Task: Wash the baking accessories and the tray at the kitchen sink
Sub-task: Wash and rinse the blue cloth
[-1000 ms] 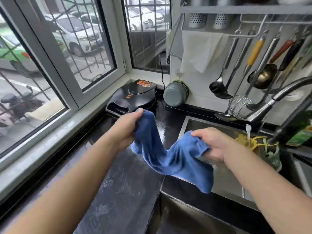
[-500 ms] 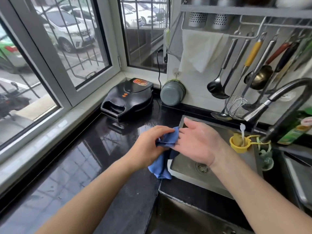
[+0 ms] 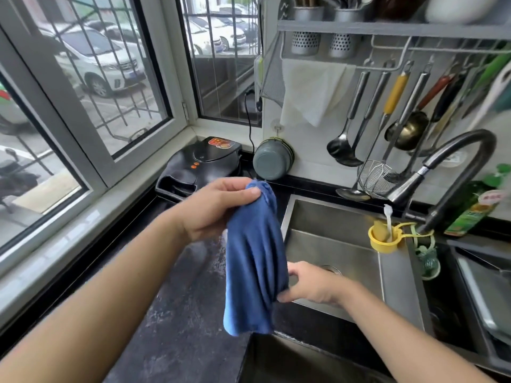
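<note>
A barred window point(image 3: 91, 87) fills the left side, with parked cars outside. Below it runs a dark countertop point(image 3: 177, 313), wet and speckled. At the back corner of the counter sits a closed black electric griddle point(image 3: 199, 164), and just right of it a grey pot point(image 3: 272, 158) hangs on its side against the white wall.

In the middle, the left hand point(image 3: 218, 208) is raised above the counter, its fingers and thumb pinched closed on the top of a blue cloth point(image 3: 254, 258). The cloth hangs straight down in folds, covering the left edge of the steel sink point(image 3: 345, 261). The right hand point(image 3: 312, 283), lower and over the sink, curls its fingers around the cloth's lower right edge.

Further right, a curved tap point(image 3: 442, 172) runs a thin stream of water into a yellow cup point(image 3: 384, 239) hooked at the sink's right side. Ladles and a wire strainer point(image 3: 373, 175) hang on the wall above. A green bottle point(image 3: 470, 208) stands behind the tap. At the far right edge lies a metal tray point(image 3: 481, 297).
</note>
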`<state>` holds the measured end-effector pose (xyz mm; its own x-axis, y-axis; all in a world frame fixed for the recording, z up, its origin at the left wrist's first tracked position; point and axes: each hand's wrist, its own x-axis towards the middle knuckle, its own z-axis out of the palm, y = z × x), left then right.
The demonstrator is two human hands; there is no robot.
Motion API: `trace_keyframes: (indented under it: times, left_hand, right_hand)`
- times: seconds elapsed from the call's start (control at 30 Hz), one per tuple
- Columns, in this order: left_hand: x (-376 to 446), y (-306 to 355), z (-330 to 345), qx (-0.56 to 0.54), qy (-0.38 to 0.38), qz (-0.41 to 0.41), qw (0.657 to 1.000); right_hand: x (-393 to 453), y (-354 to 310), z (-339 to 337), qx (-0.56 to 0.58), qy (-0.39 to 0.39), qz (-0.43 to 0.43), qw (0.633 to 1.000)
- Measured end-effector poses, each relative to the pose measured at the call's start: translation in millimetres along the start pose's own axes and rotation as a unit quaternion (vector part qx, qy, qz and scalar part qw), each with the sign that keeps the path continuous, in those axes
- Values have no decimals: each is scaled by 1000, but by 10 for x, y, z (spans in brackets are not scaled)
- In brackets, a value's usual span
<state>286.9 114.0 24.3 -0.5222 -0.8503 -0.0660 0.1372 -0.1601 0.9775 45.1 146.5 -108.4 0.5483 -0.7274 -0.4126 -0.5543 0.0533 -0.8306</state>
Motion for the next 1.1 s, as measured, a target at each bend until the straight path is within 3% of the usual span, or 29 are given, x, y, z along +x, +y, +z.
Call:
trace_keyframes:
  times: [0.13,0.27,0.33,0.5,0.67,0.83,0.9,1.0,1.1]
  left_hand:
    - [-104,87,-420,-20,25,3,999]
    - [-265,-9,-808,19,106,9,994]
    - [-337,-102,-917,20,138,1,990]
    - [-403,-315,-1142,-20,229,5,973]
    - [-529,-513,-1529,22,309,-15,951]
    - [-390,-539,-1775,79,382,-32,920]
    - [-298,-415,-1808,111,401,-10,909]
    - [-275,-183,-1767,96,431,73,894]
    - [-467,-156,-1733,44,411,98,905]
  right_hand:
    - [-163,98,-92,60,24,9,998]
    - [-385,92,-277,41,27,-5,999]
    - [-399,62,-351,26,63,-26,997]
    - [-182,-169,-324,157,178,-81,968]
    - [-4,-478,-462,83,290,-109,947]
    - [701,-648,-788,108,303,-59,945]
    - [910,-771,-920,138,329,-55,933]
    - [867,-1081,-1011,204,345,-115,909]
    - [676,-1199,-909,215,335,-178,900]
